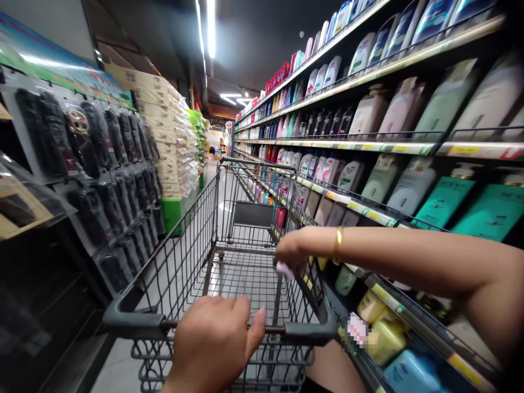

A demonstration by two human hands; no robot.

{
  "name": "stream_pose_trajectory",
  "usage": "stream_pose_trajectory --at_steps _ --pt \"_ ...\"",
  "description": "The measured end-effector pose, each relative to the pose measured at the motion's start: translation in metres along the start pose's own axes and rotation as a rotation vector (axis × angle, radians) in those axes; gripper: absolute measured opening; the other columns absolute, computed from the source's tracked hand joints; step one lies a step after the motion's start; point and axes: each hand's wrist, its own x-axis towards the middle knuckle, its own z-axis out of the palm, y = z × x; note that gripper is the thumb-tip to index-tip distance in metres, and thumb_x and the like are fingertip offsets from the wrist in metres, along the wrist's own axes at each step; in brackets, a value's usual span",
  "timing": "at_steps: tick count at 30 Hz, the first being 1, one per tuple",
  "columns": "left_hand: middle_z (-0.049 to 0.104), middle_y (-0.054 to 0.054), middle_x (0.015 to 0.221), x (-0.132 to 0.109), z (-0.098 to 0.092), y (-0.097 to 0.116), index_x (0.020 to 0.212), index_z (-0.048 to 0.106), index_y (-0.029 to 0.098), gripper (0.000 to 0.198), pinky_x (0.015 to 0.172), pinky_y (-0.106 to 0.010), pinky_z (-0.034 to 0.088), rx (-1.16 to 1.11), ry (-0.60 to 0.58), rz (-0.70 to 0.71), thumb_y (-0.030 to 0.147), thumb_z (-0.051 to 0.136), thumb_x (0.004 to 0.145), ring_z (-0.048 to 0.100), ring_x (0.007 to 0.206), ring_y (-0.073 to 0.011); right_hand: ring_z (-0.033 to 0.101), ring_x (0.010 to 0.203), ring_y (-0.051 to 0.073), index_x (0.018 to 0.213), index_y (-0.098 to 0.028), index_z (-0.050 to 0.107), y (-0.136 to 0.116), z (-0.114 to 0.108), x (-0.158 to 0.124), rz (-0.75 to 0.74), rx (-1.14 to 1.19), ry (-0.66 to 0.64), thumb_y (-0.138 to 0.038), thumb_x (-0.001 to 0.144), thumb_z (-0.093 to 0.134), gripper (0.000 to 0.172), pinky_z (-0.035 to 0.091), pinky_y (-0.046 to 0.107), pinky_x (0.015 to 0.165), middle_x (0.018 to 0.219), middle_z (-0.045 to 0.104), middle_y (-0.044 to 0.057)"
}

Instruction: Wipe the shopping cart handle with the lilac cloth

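My left hand (215, 335) is wrapped round the handle bar (275, 329) of a dark wire shopping cart (176, 245), near its middle. My right arm, with a gold bangle at the wrist, stretches across from the right. At its end my right hand (292, 252) hangs over the right side of the cart basket, fingers curled downward. A small pale lilac thing (285, 270) shows under the fingers, blurred, its kind not clear. Bare wire mesh shows on the cart's floor. A black panel (252, 214) sits at the cart's far end.
Shelves (413, 148) of shampoo and lotion bottles line the right side, close to the cart. Teal pump bottles (446, 202) stand on one. At left hang packaged black belts (102, 136), beside stacked cartons (159, 125). The tiled aisle (210, 172) runs ahead.
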Motion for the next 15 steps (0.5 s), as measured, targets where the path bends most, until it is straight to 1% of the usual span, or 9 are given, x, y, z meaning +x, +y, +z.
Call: stream_pose_trajectory --at_steps 1,2,4,5,6,9,11,13,15 --pt "0.049 0.000 0.050 -0.003 -0.003 0.000 0.057 0.050 0.027 0.039 0.059 -0.040 0.032 -0.011 -0.001 0.005 0.036 0.050 0.095 0.049 0.049 -0.0227 0.059 0.057 0.012 0.065 -0.017 0.071 -0.011 0.011 -0.003 -0.061 0.019 -0.081 0.000 0.059 0.067 0.018 0.045 0.023 0.063 0.055 0.062 -0.007" --pt "0.049 0.000 0.051 -0.007 -0.006 0.000 0.058 0.050 0.026 0.037 0.059 -0.040 0.033 -0.018 -0.009 0.011 0.036 0.052 0.094 0.049 0.050 -0.0224 0.060 0.059 0.012 0.068 -0.018 0.073 -0.020 0.021 -0.005 -0.177 0.067 -0.182 0.001 0.057 0.067 0.023 0.045 0.022 0.062 0.058 0.064 -0.008" --pt "0.049 0.001 0.053 -0.013 -0.012 -0.001 0.060 0.051 0.026 0.034 0.058 -0.039 0.033 -0.021 -0.032 0.027 0.038 0.055 0.092 0.049 0.051 -0.0213 0.061 0.060 0.013 0.076 -0.021 0.076 -0.027 0.030 -0.009 -0.266 0.088 -0.234 0.004 0.056 0.066 0.034 0.046 0.022 0.060 0.063 0.067 -0.009" --pt "0.049 0.001 0.053 -0.016 -0.015 -0.001 0.061 0.051 0.026 0.033 0.058 -0.039 0.033 -0.020 -0.045 0.035 0.038 0.056 0.091 0.049 0.051 -0.0208 0.062 0.061 0.013 0.080 -0.021 0.077 -0.024 0.028 -0.011 -0.250 0.060 -0.192 0.005 0.057 0.066 0.036 0.046 0.022 0.061 0.065 0.069 -0.008" --pt "0.048 0.001 0.053 -0.018 -0.018 -0.001 0.061 0.050 0.026 0.033 0.058 -0.038 0.033 -0.017 -0.047 0.037 0.039 0.057 0.090 0.048 0.050 -0.0204 0.062 0.062 0.013 0.082 -0.021 0.077 -0.017 0.023 -0.013 -0.179 -0.008 -0.099 0.004 0.059 0.067 0.035 0.046 0.023 0.063 0.067 0.070 -0.007" --pt "0.047 0.001 0.053 -0.020 -0.026 0.001 0.060 0.049 0.026 0.034 0.056 -0.038 0.032 -0.026 -0.046 0.039 0.039 0.055 0.091 0.047 0.050 -0.0201 0.066 0.077 0.017 0.083 -0.018 0.077 0.004 0.002 -0.018 0.011 -0.177 0.163 -0.002 0.065 0.072 0.025 0.046 0.027 0.075 0.077 0.073 0.000" --pt "0.046 0.001 0.052 -0.019 -0.029 0.001 0.059 0.049 0.026 0.036 0.056 -0.039 0.031 -0.040 -0.028 0.035 0.037 0.052 0.093 0.046 0.049 -0.0202 0.066 0.079 0.019 0.084 -0.019 0.077 0.000 0.002 -0.023 0.018 -0.266 0.203 -0.005 0.066 0.075 0.022 0.044 0.029 0.074 0.078 0.073 0.001" --pt "0.045 0.001 0.052 -0.018 -0.031 0.002 0.059 0.048 0.026 0.036 0.056 -0.039 0.030 -0.050 -0.012 0.028 0.036 0.050 0.094 0.046 0.049 -0.0203 0.063 0.070 0.017 0.087 -0.022 0.077 -0.021 0.016 -0.029 -0.161 -0.272 0.068 -0.006 0.068 0.075 0.025 0.042 0.027 0.067 0.074 0.071 -0.002" --pt "0.046 0.001 0.052 -0.018 -0.032 0.002 0.058 0.048 0.026 0.037 0.056 -0.039 0.029 -0.058 -0.011 0.031 0.035 0.049 0.094 0.046 0.049 -0.0205 0.060 0.066 0.014 0.089 -0.026 0.077 -0.044 0.034 -0.033 -0.433 -0.140 -0.157 -0.002 0.069 0.070 0.031 0.042 0.024 0.062 0.073 0.070 -0.006"
